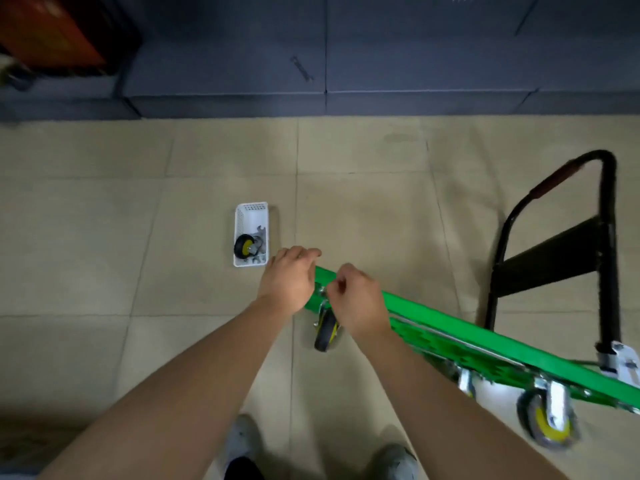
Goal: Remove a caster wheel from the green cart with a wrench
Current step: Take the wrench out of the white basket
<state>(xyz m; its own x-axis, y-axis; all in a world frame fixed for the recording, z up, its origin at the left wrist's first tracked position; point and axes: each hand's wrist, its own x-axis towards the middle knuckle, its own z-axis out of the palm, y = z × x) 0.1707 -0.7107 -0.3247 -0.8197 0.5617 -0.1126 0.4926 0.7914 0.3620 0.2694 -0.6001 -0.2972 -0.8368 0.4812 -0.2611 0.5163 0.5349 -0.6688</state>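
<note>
Fingers (334, 284) of your right hand (358, 301) are curling at the caster wheel (325, 332) mount on the tipped green cart (450, 327), grip contents unclear, while your left hand (289, 280) is resting, fingers relaxed, on the cart's corner.

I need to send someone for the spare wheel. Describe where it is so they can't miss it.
Find the green cart tipped on the tan floor. Just past its corner stands a white basket. The spare wheel lies inside, black with a yellow hub, loose, unlike those bolted to the cart.
</note>
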